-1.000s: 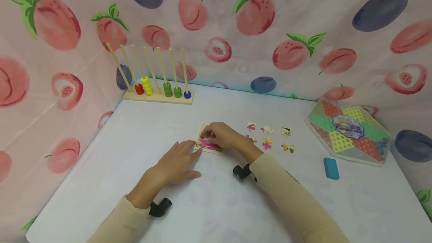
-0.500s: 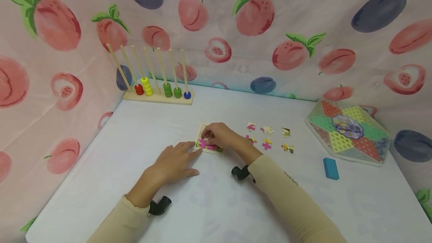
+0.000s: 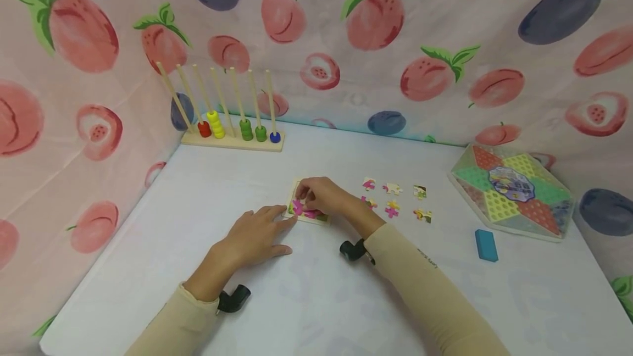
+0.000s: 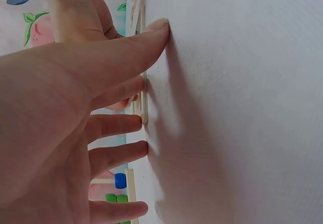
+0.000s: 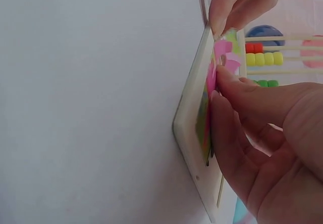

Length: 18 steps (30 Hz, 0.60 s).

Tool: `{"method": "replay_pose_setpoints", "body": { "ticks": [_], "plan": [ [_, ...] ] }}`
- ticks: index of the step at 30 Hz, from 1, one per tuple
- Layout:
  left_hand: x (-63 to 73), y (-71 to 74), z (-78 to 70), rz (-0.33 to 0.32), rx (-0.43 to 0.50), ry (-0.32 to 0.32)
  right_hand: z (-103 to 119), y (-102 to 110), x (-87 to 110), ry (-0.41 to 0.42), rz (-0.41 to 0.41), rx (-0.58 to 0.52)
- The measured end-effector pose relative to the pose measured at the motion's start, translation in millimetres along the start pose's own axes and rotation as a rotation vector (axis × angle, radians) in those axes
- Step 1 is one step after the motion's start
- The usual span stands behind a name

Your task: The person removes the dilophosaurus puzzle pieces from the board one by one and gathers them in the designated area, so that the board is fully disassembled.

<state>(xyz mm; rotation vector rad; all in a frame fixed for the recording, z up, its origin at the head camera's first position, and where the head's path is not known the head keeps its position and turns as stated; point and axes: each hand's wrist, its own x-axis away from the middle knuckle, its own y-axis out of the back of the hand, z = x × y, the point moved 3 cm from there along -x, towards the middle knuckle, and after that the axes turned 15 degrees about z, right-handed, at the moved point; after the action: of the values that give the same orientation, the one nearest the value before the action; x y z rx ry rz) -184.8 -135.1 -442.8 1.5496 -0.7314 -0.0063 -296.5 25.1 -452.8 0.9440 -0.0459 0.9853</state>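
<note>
A small wooden puzzle tray (image 3: 313, 221) lies mid-table, its lower part filled with pink and green picture pieces. Over it, my right hand (image 3: 323, 196) pinches a pink jigsaw piece (image 5: 231, 61) between thumb and fingers; that piece stands tilted against the others in the right wrist view. My left hand (image 3: 254, 238) rests on the table left of the tray, fingers spread and fairly straight, with fingertips at the tray's near-left edge. The right hand covers much of the tray in the head view. To its right, several loose jigsaw pieces (image 3: 392, 209) lie in two rows.
At the back left stands a wooden bead counter (image 3: 232, 144) with upright rods and coloured beads. A hexagonal board-game box (image 3: 511, 184) lies at the back right, with a blue block (image 3: 487, 245) in front of it. Fruit-patterned cloth (image 3: 316, 15) hangs behind the table.
My right fingers shift only slightly over the tray, still pinching the piece. The left hand stays at the tray's edge, its thumb a touch closer in. The loose pieces stay put.
</note>
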Motion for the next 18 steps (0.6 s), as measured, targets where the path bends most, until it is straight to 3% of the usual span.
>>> {"method": "replay_pose_setpoints", "body": {
  "ticks": [12,18],
  "plan": [
    [1.2,1.7,0.9,-0.005,0.016,-0.017,-4.1,1.6,-2.1,0.075,-0.018,-0.006],
    [1.9,2.0,1.2,0.001,0.018,-0.025,-6.1,0.0,-2.5,0.065,-0.026,-0.025]
  ]
}}
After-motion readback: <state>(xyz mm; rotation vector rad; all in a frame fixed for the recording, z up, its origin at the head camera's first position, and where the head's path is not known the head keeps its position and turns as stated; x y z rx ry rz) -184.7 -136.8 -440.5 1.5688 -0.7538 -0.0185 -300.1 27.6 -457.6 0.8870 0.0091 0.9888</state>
